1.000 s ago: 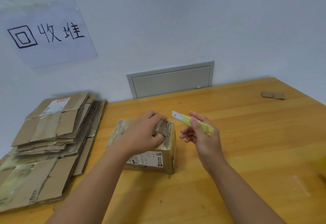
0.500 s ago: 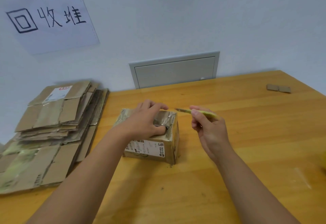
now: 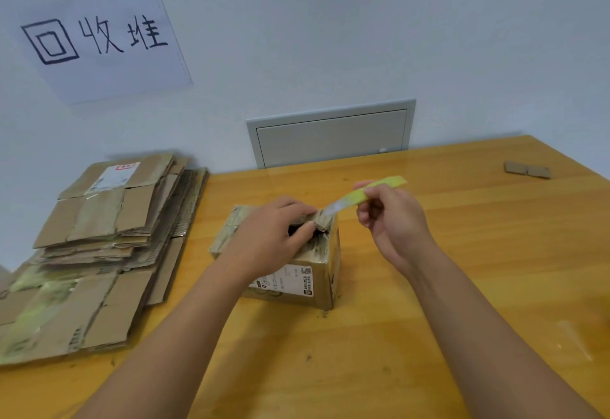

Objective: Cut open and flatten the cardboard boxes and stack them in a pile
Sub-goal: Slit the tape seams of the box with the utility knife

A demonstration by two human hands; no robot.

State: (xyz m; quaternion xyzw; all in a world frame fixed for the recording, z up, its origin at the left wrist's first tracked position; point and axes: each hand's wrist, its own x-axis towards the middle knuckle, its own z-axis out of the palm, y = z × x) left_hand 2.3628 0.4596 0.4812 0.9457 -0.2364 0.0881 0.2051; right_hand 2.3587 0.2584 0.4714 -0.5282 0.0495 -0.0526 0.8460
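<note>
A small brown cardboard box [image 3: 297, 283] with a white label stands on the wooden table [image 3: 462, 253] in the middle. My left hand [image 3: 270, 237] lies on its top and pinches a crumpled flap at the far right corner. My right hand [image 3: 392, 220] holds a yellow-green utility knife [image 3: 366, 195], whose tip touches that same corner of the box. At the left lies a pile of flattened cardboard boxes [image 3: 95, 247].
A small folded cardboard scrap [image 3: 527, 169] lies near the table's far right edge. A grey wall panel [image 3: 331, 133] sits behind the table, and a handwritten paper sign [image 3: 95, 35] hangs on the wall above the pile.
My right hand has turned the knife and brought its tip down onto the box's far right corner. My left hand has shifted its fingers to pinch the flap there.
</note>
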